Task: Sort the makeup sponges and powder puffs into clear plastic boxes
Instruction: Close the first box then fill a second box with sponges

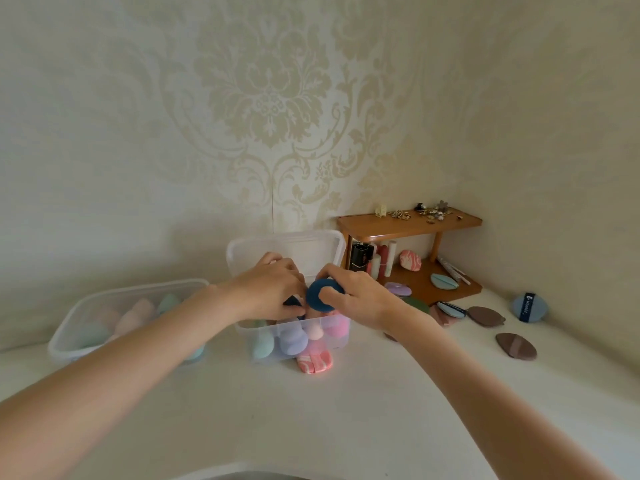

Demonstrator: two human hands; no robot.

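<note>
Head: right hand (pixel 356 296) pinching navy puff (pixel 320 295)

A round dark blue powder puff (pixel 320 295) showed above pastel teal, lilac and pink sponges in the clear plastic box (pixel 341 336). A pink-and-white marbled puff (pixel 315 363) lay on the white surface (pixel 346 410); the wallpaper (pixel 270 98) was cream damask.

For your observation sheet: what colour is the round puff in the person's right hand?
Dark teal blue; the round puff shows best in the head view.
</note>
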